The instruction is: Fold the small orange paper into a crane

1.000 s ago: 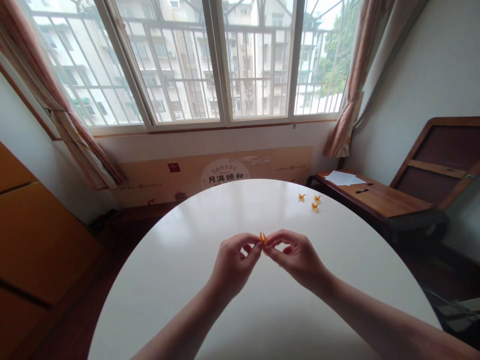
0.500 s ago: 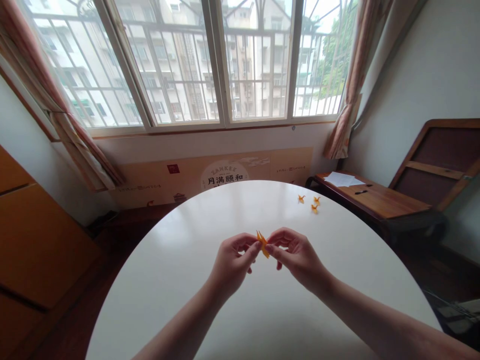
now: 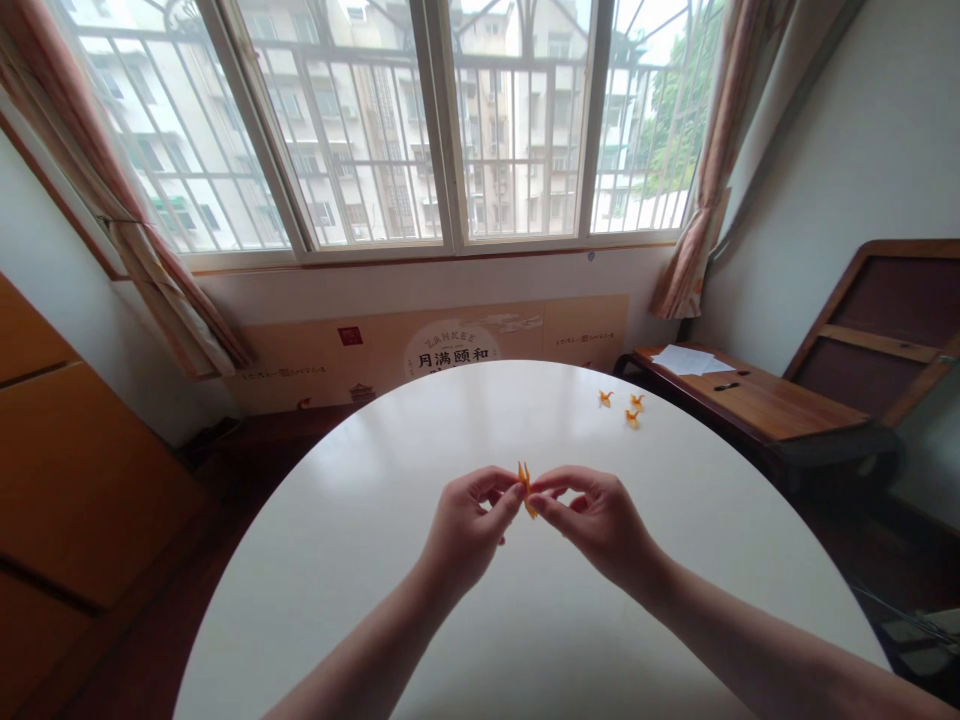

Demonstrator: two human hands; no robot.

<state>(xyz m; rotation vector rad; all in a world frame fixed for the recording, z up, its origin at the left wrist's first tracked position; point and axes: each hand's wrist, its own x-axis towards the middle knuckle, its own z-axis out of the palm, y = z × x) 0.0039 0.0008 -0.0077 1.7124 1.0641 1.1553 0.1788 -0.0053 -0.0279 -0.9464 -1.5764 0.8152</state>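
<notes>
A tiny orange folded paper figure is held above the round white table, pinched from both sides. My left hand grips its left side between thumb and forefinger. My right hand pinches its right side the same way, the other fingers curled. Three finished small orange paper figures lie on the table at the far right.
A dark wooden side table with white paper and a small black object stands right of the round table, beside a wooden chair back. A window with bars, curtains, and a printed board along the wall lie beyond.
The orange paper figure has closed up a little between my fingertips; half a second ago it was spread wider. Both hands stay almost in place.
</notes>
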